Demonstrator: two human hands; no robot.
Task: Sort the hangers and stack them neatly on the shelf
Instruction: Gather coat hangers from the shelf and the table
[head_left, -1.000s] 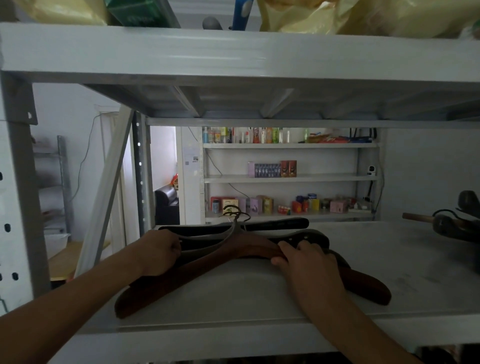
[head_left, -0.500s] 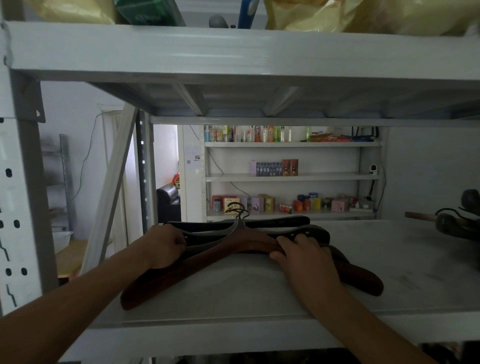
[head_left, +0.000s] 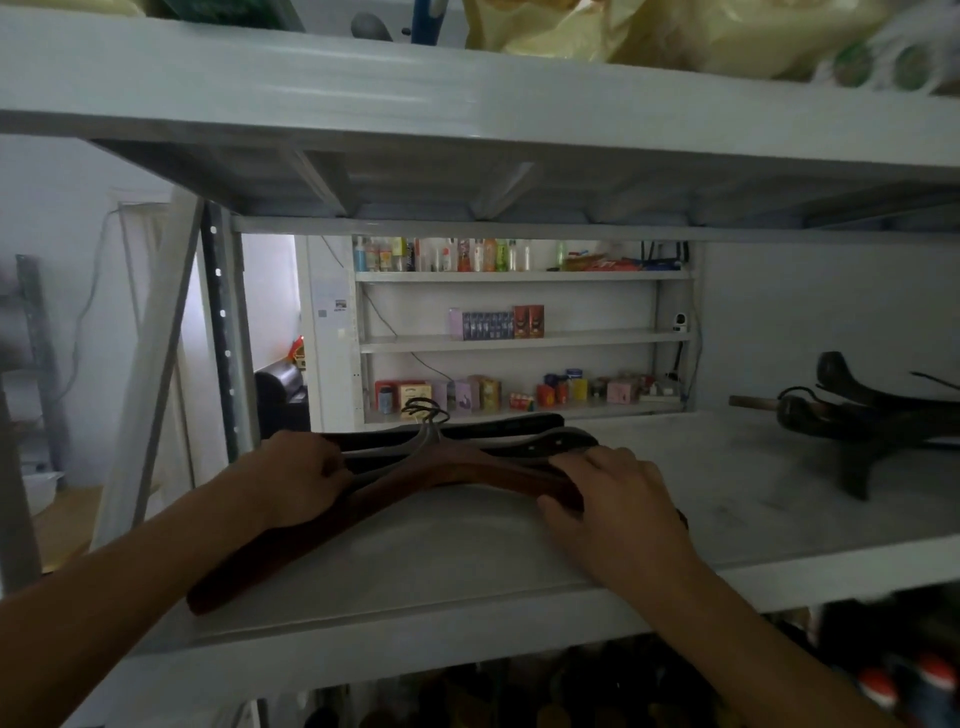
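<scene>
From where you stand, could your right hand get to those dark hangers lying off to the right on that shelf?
Probably yes. The right hand holds the hanger stack, and bare shelf lies between it and the dark hangers; it must let go first.

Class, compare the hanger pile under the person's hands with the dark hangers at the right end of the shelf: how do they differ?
The hanger pile lies flat; the dark hangers at the right sit jumbled, parts sticking up. The left hand and right hand grip the pile; nobody touches the right ones. Both rest on the same shelf.
</scene>
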